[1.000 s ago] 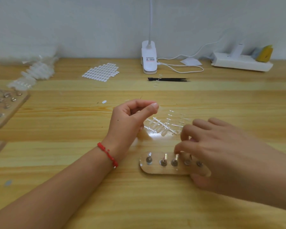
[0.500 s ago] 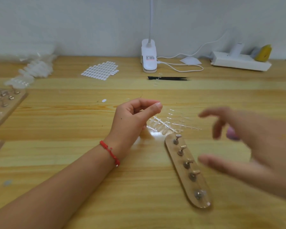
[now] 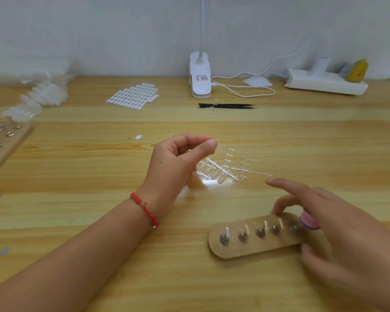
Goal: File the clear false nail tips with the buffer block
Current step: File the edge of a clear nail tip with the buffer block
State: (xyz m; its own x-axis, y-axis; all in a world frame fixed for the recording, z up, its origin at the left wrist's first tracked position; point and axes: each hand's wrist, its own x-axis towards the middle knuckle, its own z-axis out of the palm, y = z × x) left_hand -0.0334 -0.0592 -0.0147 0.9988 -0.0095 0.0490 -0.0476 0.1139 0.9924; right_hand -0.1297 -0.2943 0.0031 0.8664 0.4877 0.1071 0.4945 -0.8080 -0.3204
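Note:
My left hand (image 3: 182, 158) hovers over the table's middle, its thumb and forefinger pressed together; I see nothing between them. Just right of it lies a clear sprue of false nail tips (image 3: 225, 170). A wooden holder board (image 3: 252, 244) with several metal pegs lies crosswise near the front right. My right hand (image 3: 338, 228) is at the board's right end: one fingertip touches the far edge, the thumb the near edge, and the forefinger sticks out. A pink and purple buffer block (image 3: 309, 221) is tucked under this hand's curled fingers.
At the back stand a white clip lamp base (image 3: 199, 77) with its cable, a white power strip (image 3: 327, 83), black tweezers (image 3: 227, 106) and a sheet of white tabs (image 3: 133, 95). Bags of nail tips (image 3: 38, 97) and another pegged board (image 3: 5, 140) lie at the left.
The holder board has swung from lengthwise to crosswise. My right hand, raised and spread half a second ago, has come down onto the board's right end. The left hand has stayed put.

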